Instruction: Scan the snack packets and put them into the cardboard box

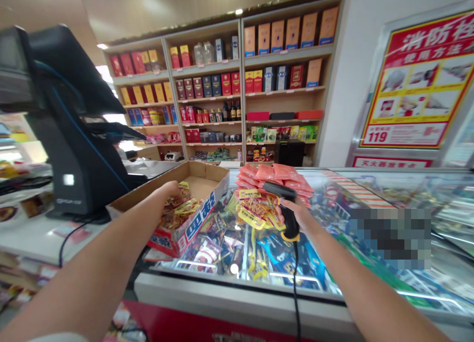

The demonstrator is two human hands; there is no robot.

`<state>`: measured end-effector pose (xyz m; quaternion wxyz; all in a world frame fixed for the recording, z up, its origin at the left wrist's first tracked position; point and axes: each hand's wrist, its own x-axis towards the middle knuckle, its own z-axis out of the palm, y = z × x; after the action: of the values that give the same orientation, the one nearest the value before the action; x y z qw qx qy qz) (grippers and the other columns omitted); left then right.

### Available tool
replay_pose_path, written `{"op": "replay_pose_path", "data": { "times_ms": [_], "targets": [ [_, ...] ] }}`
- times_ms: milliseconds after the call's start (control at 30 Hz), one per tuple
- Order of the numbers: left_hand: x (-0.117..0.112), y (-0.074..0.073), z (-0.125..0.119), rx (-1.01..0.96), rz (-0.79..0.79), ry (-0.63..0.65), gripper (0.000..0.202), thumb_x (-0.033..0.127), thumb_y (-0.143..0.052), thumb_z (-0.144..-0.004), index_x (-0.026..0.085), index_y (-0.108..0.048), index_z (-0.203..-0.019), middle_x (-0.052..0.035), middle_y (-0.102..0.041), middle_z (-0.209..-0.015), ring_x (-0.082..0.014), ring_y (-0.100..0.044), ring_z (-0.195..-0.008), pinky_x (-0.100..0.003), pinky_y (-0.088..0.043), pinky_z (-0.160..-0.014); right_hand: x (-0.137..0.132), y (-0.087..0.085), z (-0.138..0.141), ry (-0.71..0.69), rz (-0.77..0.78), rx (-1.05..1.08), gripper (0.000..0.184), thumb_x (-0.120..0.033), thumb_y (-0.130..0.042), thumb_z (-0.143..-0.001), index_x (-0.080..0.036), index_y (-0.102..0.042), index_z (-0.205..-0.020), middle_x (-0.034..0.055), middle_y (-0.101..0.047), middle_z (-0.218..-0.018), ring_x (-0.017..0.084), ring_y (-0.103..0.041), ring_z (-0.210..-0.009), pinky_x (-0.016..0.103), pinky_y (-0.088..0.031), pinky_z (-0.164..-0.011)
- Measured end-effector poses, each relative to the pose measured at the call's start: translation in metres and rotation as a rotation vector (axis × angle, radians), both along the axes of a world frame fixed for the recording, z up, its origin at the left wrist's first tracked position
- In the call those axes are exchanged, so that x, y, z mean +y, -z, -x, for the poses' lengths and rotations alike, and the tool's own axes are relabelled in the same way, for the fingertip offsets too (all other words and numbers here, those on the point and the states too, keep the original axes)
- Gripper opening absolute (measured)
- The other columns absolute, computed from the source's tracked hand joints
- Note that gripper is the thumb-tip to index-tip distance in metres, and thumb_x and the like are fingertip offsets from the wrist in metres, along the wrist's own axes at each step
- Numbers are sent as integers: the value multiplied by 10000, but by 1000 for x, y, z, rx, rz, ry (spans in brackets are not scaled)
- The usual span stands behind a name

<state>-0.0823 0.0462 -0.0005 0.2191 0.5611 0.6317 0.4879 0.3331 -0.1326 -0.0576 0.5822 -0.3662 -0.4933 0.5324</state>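
My right hand (296, 214) is closed around the handle of a black barcode scanner (284, 208) with a yellow base and a black cable hanging down. The scanner's head points left at a pile of snack packets (255, 209) lying on the glass lid. My left hand (171, 189) reaches into an open cardboard box (213, 191) holding small yellow and orange snack packets (177, 211). Its fingers are down among the packets and hidden from me. A stack of orange-red packets (272, 174) sits just behind the scanner.
The box and packets rest on a glass-topped chest freezer (333, 218) full of goods. A black checkout terminal (66, 130) stands on the white counter at left. Shelves of boxed goods (237, 85) line the back wall. A red fire-safety poster (418, 80) hangs at right.
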Motion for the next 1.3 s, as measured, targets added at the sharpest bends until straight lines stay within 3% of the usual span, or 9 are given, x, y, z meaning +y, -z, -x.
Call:
{"op": "replay_pose_path", "data": {
  "times_ms": [133,333,467,633,700,800,1000,1133,1300],
  "targets": [
    [-4,-2,-3,104,264,-82,316,9,-695,-738,143,-509,-521,100,-263,-348,-53,-288,-327,-131,-211,-372,-2,-2,2,-16,-4,-5,329,-436,-775,-643,-178,-577,-690,-16,-595,-527,113,-522,-377,235,-433,-363],
    [-8,-3,-16,121,245,13,334,-49,-758,-525,150,-493,-490,57,-440,-369,-89,-419,-341,-166,-321,-368,-6,-7,5,-15,-24,-3,305,-406,-769,-656,-178,-573,-706,-16,-590,-523,111,-516,-381,232,-437,-362],
    [-21,-34,-34,-59,146,122,341,50,-795,-537,162,-473,-535,17,-555,-466,-115,-536,-433,-190,-456,-435,-6,-7,5,-23,-25,-26,321,-416,-778,-644,-173,-576,-699,-11,-596,-523,112,-521,-376,234,-450,-366],
    [-67,-67,-82,-185,47,273,321,130,-819,-611,165,-501,-630,34,-557,-495,-106,-529,-405,-217,-481,-417,-4,-6,3,-33,-24,-33,302,-408,-768,-655,-178,-585,-721,-12,-600,-525,116,-517,-372,243,-454,-368],
    [-87,-57,-112,-258,-51,334,294,141,-798,-642,165,-507,-674,31,-581,-531,-114,-561,-426,-204,-474,-403,-4,-7,3,-36,-44,-38,288,-408,-753,-668,-179,-583,-707,-9,-598,-521,115,-514,-369,243,-449,-367],
    [-107,-18,-161,-413,-96,382,319,207,-801,-644,173,-487,-688,56,-546,-511,-105,-537,-397,-210,-473,-370,-4,-7,2,-41,-45,-21,284,-413,-747,-672,-179,-592,-712,-12,-594,-527,113,-512,-374,233,-429,-355],
    [-101,57,-213,-599,-83,418,306,268,-761,-645,186,-468,-682,85,-509,-459,-92,-509,-378,-204,-473,-363,-3,-4,0,-22,-76,-85,308,-443,-747,-696,-173,-600,-690,1,-600,-520,117,-523,-378,231,-435,-371],
    [-91,71,-204,-594,-142,392,282,302,-741,-648,184,-493,-711,61,-572,-493,-103,-527,-380,-195,-442,-349,-5,-5,0,-43,-54,-189,297,-427,-745,-708,-177,-591,-664,4,-602,-505,120,-513,-365,230,-420,-353],
    [-90,69,-192,-563,-156,372,197,251,-688,-676,190,-504,-706,57,-575,-490,-101,-499,-371,-198,-423,-342,-7,-6,0,-85,-50,-288,321,-423,-731,-723,-181,-582,-575,5,-570,-448,118,-491,-336,234,-401,-341]
  ]
}}
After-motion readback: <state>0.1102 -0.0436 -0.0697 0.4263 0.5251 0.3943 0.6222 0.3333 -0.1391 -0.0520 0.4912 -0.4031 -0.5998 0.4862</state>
